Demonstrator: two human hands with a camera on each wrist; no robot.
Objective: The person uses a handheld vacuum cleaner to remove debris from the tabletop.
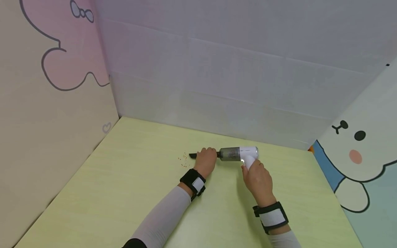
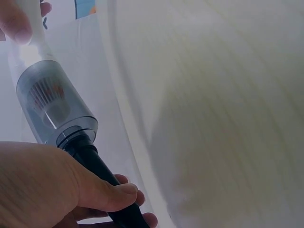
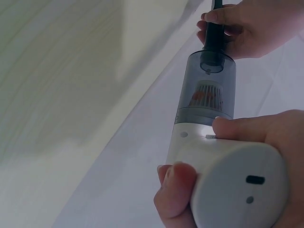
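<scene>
A small handheld vacuum (image 1: 240, 154) with a white body, a smoky clear dust cup (image 3: 207, 88) and a black nozzle (image 2: 97, 166) lies sideways over the yellow-green table (image 1: 130, 193). My left hand (image 1: 205, 161) grips the black nozzle, thumb and fingers curled round it. My right hand (image 1: 258, 179) holds the white handle (image 3: 228, 180), fingers wrapped about it. The nozzle tip (image 1: 193, 155) points left at a scatter of small orange crumbs (image 1: 183, 159) on the table. Orange bits show inside the dust cup.
Board walls close the table in on three sides: a grey one (image 1: 235, 79) behind, a pink and cream one (image 1: 46, 103) on the left, a cartoon-printed one (image 1: 363, 158) on the right. Black and white wrist straps (image 1: 193, 182) sit on both arms.
</scene>
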